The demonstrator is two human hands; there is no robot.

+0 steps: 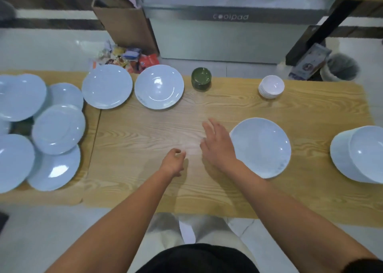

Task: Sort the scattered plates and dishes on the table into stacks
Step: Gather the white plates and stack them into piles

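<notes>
- The left hand hovers low over the middle of the wooden table; its fingers are loosely curled toward the thumb and they hold nothing.
- The right hand is a little further forward; its fingers are straight and slightly spread, palm down, with nothing in it.
- Just beside the right hand lies a single white plate; the wrist covers its left rim, and whether it touches cannot be told.
- At the right edge stand the deep white dishes, nested one in another, well apart from the single plate.
- On the left side lies the pile of plates, unsorted and overlapping each other in several layers.
- Further back two more white ones lie flat side by side: the far left plate and the far middle plate; they are near each other but apart.
- At the far edge stands a stack of green bowls; to its right, well apart, is a stack of small white bowls.
- Behind the table, on the floor, there are wrappers, a cardboard box and a grey cabinet; a bin is at the far right.
</notes>
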